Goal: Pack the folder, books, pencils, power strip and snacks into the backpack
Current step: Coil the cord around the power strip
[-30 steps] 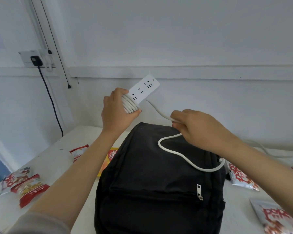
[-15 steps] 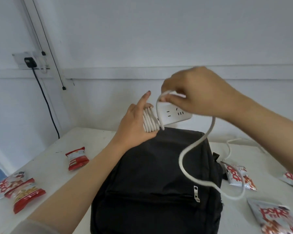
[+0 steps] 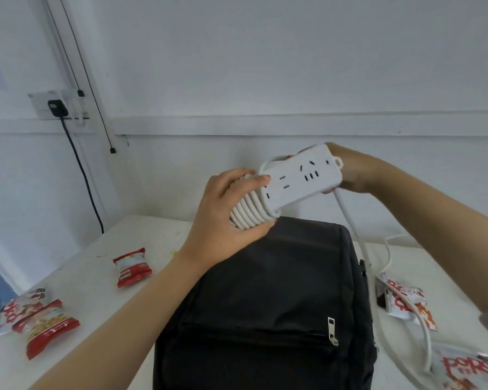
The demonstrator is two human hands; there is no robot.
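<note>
A: While the black backpack (image 3: 265, 305) stands on the white desk (image 3: 90, 277) with its front pocket zipped, where's the power strip?

B: The power strip (image 3: 299, 178) is held up in the air just above the top of the bag. Left hand (image 3: 223, 215) has its fingers (image 3: 254, 181) clenched around the coiled end, where the white cable (image 3: 251, 209) is wound round the strip in several loops. Right hand (image 3: 352, 173) grips the far end, fingers mostly hidden behind the strip.

A: And the loose cord?

B: It drops from the right hand down past the bag's right side and trails over a snack pack (image 3: 406, 305) on the desk.

A: Other snacks?

B: One red pack (image 3: 131, 267) left of the bag, two more (image 3: 37, 322) overlapping at the left edge, another (image 3: 468, 370) bottom right. All still out on the desk.
</note>
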